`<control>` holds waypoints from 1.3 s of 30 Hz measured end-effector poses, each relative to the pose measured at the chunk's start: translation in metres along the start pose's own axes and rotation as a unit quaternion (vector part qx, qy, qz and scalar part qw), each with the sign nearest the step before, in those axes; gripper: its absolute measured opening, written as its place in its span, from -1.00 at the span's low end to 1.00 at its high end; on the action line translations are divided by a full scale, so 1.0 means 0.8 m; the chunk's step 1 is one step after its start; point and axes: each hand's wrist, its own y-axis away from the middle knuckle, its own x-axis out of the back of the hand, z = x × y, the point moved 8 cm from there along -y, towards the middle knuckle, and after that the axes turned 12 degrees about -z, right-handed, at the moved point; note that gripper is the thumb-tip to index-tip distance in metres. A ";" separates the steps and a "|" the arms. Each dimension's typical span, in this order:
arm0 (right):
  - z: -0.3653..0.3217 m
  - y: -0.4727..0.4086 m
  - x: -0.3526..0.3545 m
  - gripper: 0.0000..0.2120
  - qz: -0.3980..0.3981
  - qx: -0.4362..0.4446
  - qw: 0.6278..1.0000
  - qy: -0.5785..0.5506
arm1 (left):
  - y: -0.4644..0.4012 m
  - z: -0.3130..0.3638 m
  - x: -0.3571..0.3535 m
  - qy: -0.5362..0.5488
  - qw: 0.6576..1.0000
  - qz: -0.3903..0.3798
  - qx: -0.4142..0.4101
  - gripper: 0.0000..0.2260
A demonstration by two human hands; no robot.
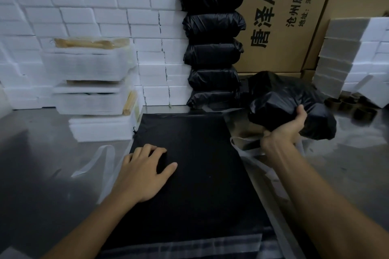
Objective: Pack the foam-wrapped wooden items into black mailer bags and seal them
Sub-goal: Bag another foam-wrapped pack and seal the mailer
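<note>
Two bare hands work over a shiny metal counter [42, 153]. The left hand [145, 172] lies palm down on a flat stack of empty black mailer bags [200, 174] in the middle of the counter, its fingers loosely bent and pressing the top bag near the stack's left edge, gripping nothing. The right hand [288, 130] is off to the right, thumb up and fingers curled under a packed black mailer bag [292, 109], which it holds by the near end, tilted just above the counter. Five more packed black bags are piled in a column [212, 38] at the back, leaning between a wall of white foam blocks [94, 6] on the left and large brown cardboard cartons [294, 17] printed with black characters on the right. Left of the flat bags stands a stack of foam-wrapped wooden items [92, 78], with pale wood showing at the top and at one side of the wrapping. Clear plastic strips [101, 164] lie loose on the counter beside the left hand and around the right forearm. More white and grey foam pieces [347, 54] are stacked at the far right, with a few brown cardboard tape cores [345, 105] lying in front of them.
</note>
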 end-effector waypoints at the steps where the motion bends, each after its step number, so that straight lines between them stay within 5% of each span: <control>1: -0.001 -0.012 -0.007 -0.31 -0.009 0.001 1.000 0.005 | 0.000 0.000 0.001 0.001 1.000 0.001 0.001 -0.40; 6: 0.006 -0.086 -0.056 -0.32 -0.115 -0.059 0.991 0.018 | 0.000 0.002 0.002 0.001 1.000 0.008 0.003 -0.40; 9: 0.021 -0.120 -0.082 -0.28 -0.168 -0.116 0.967 0.153 | -0.001 0.001 0.002 0.003 1.000 0.012 0.002 -0.40; 16: -0.010 -0.174 -0.089 -0.30 -0.015 0.016 0.893 0.450 | -0.003 0.000 0.005 0.010 1.000 0.022 0.001 -0.39; 22: 0.009 -0.185 -0.128 -0.61 -0.094 0.036 0.852 0.514 | -0.005 0.002 0.005 0.009 1.000 0.028 0.003 -0.39; 26: 0.069 -0.186 -0.143 -0.95 -0.219 -0.041 0.786 0.577 | -0.007 0.003 0.004 0.010 1.000 0.029 0.003 -0.39; 31: 0.068 -0.186 -0.146 -0.41 -0.276 -0.039 0.668 0.690 | -0.007 0.002 0.005 0.019 1.000 0.024 0.002 -0.39; 34: 0.084 -0.147 -0.125 -0.41 -0.316 -0.050 0.612 0.723 | -0.007 0.003 0.004 0.022 0.999 0.023 0.002 -0.40; 37: 0.140 -0.093 -0.072 -0.42 -0.350 -0.054 0.455 0.817 | -0.007 0.001 0.004 0.031 0.999 0.019 0.002 -0.40; 39: 0.143 -0.076 -0.063 -0.36 -0.325 0.005 0.424 0.845 | -0.007 0.002 0.006 0.035 0.999 0.023 0.002 -0.40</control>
